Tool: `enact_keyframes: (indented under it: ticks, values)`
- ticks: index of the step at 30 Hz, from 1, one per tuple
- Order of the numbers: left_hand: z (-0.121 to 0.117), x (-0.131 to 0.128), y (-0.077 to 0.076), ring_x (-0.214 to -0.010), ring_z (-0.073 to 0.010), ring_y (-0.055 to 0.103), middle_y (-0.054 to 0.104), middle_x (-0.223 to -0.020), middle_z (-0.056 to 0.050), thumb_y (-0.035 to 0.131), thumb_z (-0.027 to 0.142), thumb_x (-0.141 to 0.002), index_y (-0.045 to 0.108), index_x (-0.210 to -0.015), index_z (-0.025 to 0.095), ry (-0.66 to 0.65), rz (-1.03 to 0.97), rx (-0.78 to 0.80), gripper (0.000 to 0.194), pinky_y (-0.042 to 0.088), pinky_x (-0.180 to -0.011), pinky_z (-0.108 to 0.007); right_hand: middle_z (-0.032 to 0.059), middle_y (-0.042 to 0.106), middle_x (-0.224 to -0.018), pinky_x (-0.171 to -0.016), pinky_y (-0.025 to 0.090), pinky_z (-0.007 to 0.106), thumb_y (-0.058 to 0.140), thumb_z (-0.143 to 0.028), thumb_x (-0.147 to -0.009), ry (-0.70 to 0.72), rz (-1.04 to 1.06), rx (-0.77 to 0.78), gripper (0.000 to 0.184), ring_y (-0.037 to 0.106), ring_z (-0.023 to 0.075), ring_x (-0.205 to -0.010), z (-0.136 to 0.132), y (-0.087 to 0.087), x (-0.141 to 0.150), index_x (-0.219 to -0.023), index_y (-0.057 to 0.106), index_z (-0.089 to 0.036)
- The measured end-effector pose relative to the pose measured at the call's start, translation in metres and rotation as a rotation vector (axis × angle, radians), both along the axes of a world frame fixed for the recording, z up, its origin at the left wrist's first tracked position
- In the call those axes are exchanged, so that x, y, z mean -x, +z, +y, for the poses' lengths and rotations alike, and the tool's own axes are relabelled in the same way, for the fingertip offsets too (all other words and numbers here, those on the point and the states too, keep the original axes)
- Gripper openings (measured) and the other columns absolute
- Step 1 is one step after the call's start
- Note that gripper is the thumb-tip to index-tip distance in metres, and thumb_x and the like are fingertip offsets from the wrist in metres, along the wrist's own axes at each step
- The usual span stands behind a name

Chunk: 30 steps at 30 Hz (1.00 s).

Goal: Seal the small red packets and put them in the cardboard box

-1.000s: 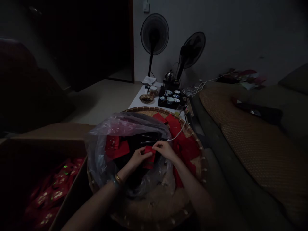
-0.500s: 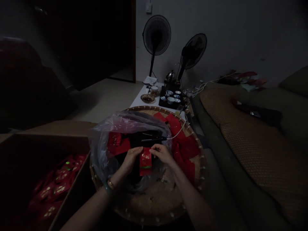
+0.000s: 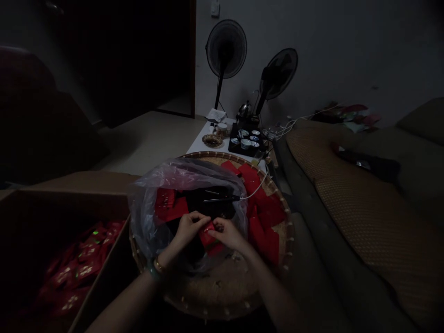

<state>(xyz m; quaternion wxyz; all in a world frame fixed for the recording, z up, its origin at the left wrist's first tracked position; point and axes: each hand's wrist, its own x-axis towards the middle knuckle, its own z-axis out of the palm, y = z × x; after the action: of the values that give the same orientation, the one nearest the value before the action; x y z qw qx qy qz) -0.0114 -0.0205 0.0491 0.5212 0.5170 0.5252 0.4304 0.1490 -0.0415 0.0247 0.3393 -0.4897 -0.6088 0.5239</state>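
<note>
Between my two hands is a small red packet (image 3: 210, 240), tilted, with its printed face partly covered by fingers. My left hand (image 3: 190, 227) pinches its top left, and my right hand (image 3: 227, 232) grips its top right. Beneath them a clear plastic bag (image 3: 145, 212) lies open with dark contents (image 3: 197, 199). Inside the bag, at the left, are more red packets (image 3: 175, 210). A dark, slim tool (image 3: 222, 200) with a white cord rests across the bag. Flat red packets (image 3: 265, 212) lie along the right of the round woven tray (image 3: 208, 296).
A cardboard box (image 3: 97, 296) with many red packets (image 3: 83, 268) stands at the left. Beyond the tray, a white table (image 3: 197, 145) carries a black tea tray with cups (image 3: 246, 143). Two fans (image 3: 226, 48) stand behind. A sofa with a woven mat (image 3: 350, 208) runs along the right.
The packet hung upright with its printed front showing; now it is tilted and partly covered. My right hand has moved down and closer to my left hand, fingers over the packet.
</note>
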Motion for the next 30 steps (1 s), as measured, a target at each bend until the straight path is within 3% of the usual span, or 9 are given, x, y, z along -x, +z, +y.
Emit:
enact_keyframes:
  ticks: [3, 6, 10, 14, 17, 20, 25, 30]
  values:
    - [0.0, 0.002, -0.003, -0.058, -0.0152, 0.054, 0.063, -0.056, -0.003, 0.07, 0.036, -0.059, 0.068, -0.054, 0.016, 0.043, 0.045, -0.052, 0.021, 0.039, -0.057, -0.024, 0.0008, 0.067, -0.084, -0.065, 0.046, 0.025, 0.064, -0.026, -0.07, 0.016, 0.006, 0.011, 0.021, 0.061, 0.014, -0.075, -0.005, -0.003, -0.002, -0.089, 0.062, -0.018]
    - [0.0, 0.005, -0.007, -0.053, -0.0118, 0.048, 0.058, -0.053, 0.0, 0.069, 0.042, -0.062, 0.065, -0.056, 0.015, 0.089, -0.023, -0.034, 0.028, 0.035, -0.052, -0.022, 0.0003, 0.067, -0.077, -0.053, 0.044, 0.022, 0.067, -0.029, -0.068, -0.001, 0.033, 0.119, 0.028, 0.061, 0.0131, -0.066, -0.012, -0.007, -0.007, -0.093, 0.062, -0.018]
    - [0.002, 0.008, -0.012, -0.045, -0.0074, 0.034, 0.042, -0.044, 0.005, 0.064, 0.056, -0.062, 0.053, -0.048, 0.015, 0.108, -0.091, 0.018, 0.045, 0.025, -0.044, -0.02, -0.0031, 0.061, -0.056, -0.036, 0.035, 0.019, 0.068, -0.04, -0.064, -0.083, 0.124, 0.307, 0.028, 0.051, 0.0093, -0.042, -0.019, -0.008, -0.014, -0.077, 0.06, -0.017]
    - [0.003, 0.008, -0.016, -0.044, -0.0062, 0.028, 0.032, -0.043, 0.006, 0.062, 0.061, -0.062, 0.042, -0.043, 0.016, 0.142, -0.071, 0.002, 0.053, 0.021, -0.043, -0.02, -0.0038, 0.059, -0.051, -0.037, 0.037, 0.019, 0.07, -0.044, -0.06, -0.132, 0.191, 0.343, 0.033, 0.051, 0.0093, -0.04, -0.023, -0.002, -0.014, -0.069, 0.055, -0.017]
    - [0.003, 0.009, -0.017, -0.047, -0.0071, 0.031, 0.036, -0.045, 0.005, 0.062, 0.059, -0.063, 0.046, -0.046, 0.016, 0.155, -0.069, -0.015, 0.049, 0.024, -0.044, -0.02, -0.0034, 0.059, -0.052, -0.037, 0.039, 0.019, 0.07, -0.047, -0.061, -0.164, 0.222, 0.314, 0.035, 0.052, 0.0096, -0.042, -0.025, 0.002, -0.012, -0.07, 0.054, -0.017]
    - [0.002, 0.009, -0.017, -0.048, -0.0081, 0.035, 0.041, -0.047, 0.005, 0.061, 0.057, -0.065, 0.05, -0.049, 0.015, 0.165, -0.088, -0.033, 0.046, 0.027, -0.046, -0.02, -0.0009, 0.064, -0.067, -0.04, 0.044, 0.021, 0.068, -0.05, -0.062, -0.233, 0.261, 0.268, 0.037, 0.057, 0.0117, -0.05, -0.025, 0.004, -0.007, -0.078, 0.057, -0.019]
    - [-0.001, 0.005, -0.018, -0.052, -0.0105, 0.045, 0.052, -0.053, 0.003, 0.066, 0.048, -0.063, 0.058, -0.056, 0.015, 0.101, -0.113, 0.001, 0.035, 0.036, -0.052, -0.021, 0.0046, 0.069, -0.086, -0.068, 0.052, 0.032, 0.073, -0.041, -0.061, -0.203, 0.255, 0.187, 0.038, 0.065, 0.0204, -0.078, -0.022, -0.002, 0.009, -0.09, 0.062, -0.019]
    - [-0.005, 0.003, -0.021, -0.066, -0.0161, 0.058, 0.068, -0.073, -0.002, 0.08, 0.034, -0.047, 0.068, -0.08, 0.014, -0.12, -0.181, 0.116, 0.04, 0.044, -0.064, -0.024, 0.0053, 0.069, -0.087, -0.072, 0.051, 0.032, 0.067, -0.041, -0.068, -0.33, 0.25, 0.099, 0.032, 0.065, 0.0201, -0.081, -0.02, -0.011, 0.012, -0.089, 0.061, -0.018]
